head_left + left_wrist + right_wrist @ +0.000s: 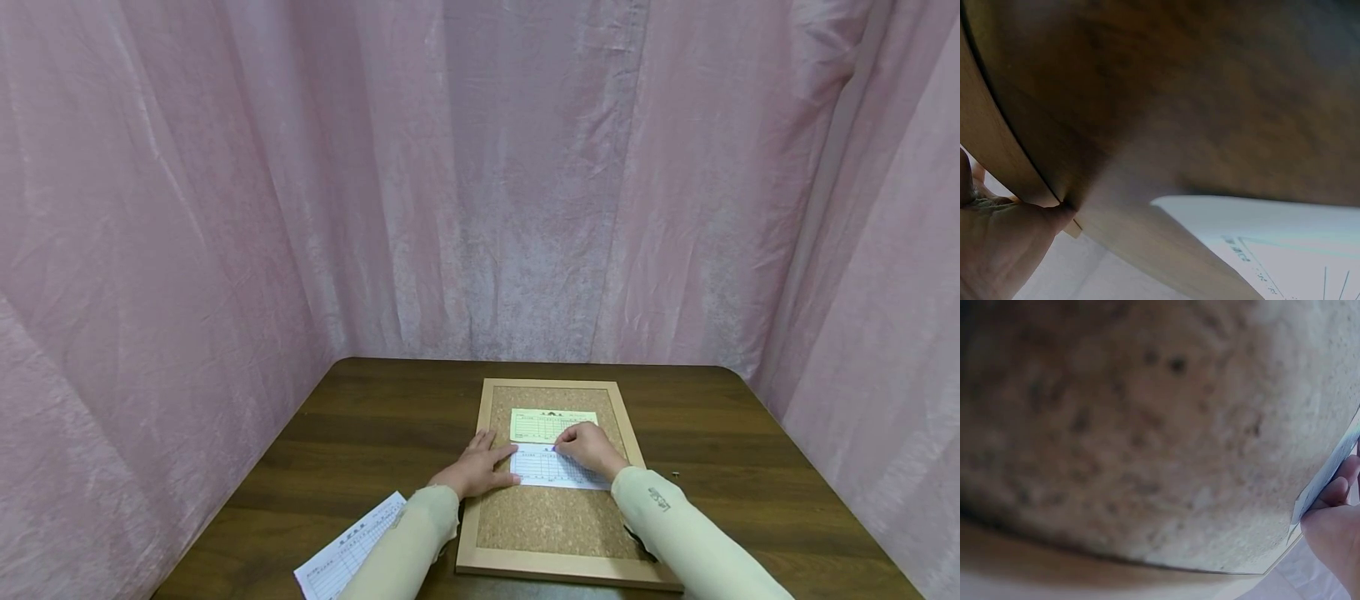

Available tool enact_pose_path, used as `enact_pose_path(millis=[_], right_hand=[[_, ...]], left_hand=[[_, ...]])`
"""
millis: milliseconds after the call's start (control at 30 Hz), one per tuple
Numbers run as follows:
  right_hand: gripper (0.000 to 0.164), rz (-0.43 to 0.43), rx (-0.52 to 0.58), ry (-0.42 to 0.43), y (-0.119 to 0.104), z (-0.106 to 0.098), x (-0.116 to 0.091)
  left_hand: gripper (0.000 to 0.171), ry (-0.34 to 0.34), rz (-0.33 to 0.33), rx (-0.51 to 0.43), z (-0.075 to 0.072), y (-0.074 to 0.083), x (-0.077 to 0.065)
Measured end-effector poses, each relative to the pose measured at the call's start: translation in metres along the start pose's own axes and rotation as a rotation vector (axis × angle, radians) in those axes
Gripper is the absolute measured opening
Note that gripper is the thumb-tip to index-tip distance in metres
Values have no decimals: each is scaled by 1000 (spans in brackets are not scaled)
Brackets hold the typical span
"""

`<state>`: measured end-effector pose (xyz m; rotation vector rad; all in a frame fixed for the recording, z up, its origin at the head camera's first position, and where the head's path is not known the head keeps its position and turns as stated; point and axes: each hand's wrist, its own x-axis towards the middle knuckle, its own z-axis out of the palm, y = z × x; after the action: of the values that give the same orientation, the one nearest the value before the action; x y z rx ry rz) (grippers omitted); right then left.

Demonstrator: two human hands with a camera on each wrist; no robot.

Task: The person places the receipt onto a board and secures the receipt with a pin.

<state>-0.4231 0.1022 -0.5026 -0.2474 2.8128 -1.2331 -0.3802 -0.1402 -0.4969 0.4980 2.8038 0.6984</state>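
Observation:
A wood-framed cork board (551,525) lies on the table with a yellow-green printed form (528,425) on its upper part. Just below it is a white printed form (536,471). My right hand (592,448) pinches a small purple push pin (555,448) at the white form's top edge, its tip hidden by the fingers. In the right wrist view the same hand (1338,525) is beside the paper's edge (1322,478). My left hand (477,471) lies across the board's left frame, its extended fingers at the white form's left edge.
Another white form (348,554) lies on the dark wooden table (360,425) left of the board, partly under the left sleeve. A tiny metallic piece (676,474) lies right of the board. Pink curtains (525,183) hang around the table's back and sides.

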Motion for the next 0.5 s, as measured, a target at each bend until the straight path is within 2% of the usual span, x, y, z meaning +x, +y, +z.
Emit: enact_pose_path(millis=[500], right_hand=[[11, 1, -13, 3, 0, -1, 1]], left_hand=[[67, -1, 4, 6, 0, -1, 1]])
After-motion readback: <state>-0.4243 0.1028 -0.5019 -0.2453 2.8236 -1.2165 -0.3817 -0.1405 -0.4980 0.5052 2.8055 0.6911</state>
